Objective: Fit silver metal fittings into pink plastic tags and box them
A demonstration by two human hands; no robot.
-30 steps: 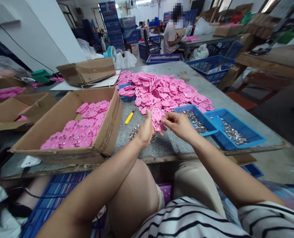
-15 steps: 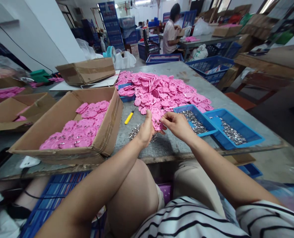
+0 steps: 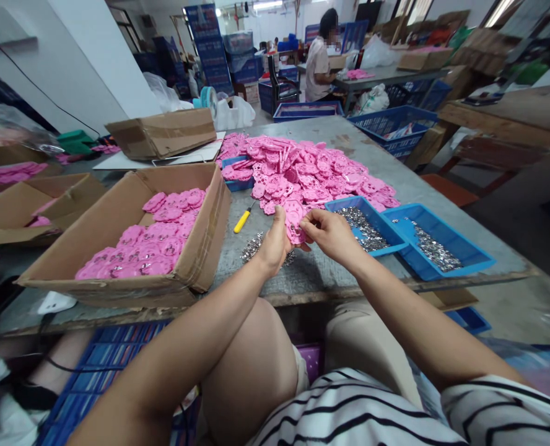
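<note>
Two hands, left and right, hold one pink piece.

A white ceiling tube light glares at the back of the moderately lit room. Soft shadow dulls the grey bench near its front edge, and the space beneath is dim. Small silvery metal pieces glint. Fine detail on the pink scalloped plastic piece is soft. Wide-angle stretching and blur smear the outer edges; pixelation covers part of a distant person's head.
</note>
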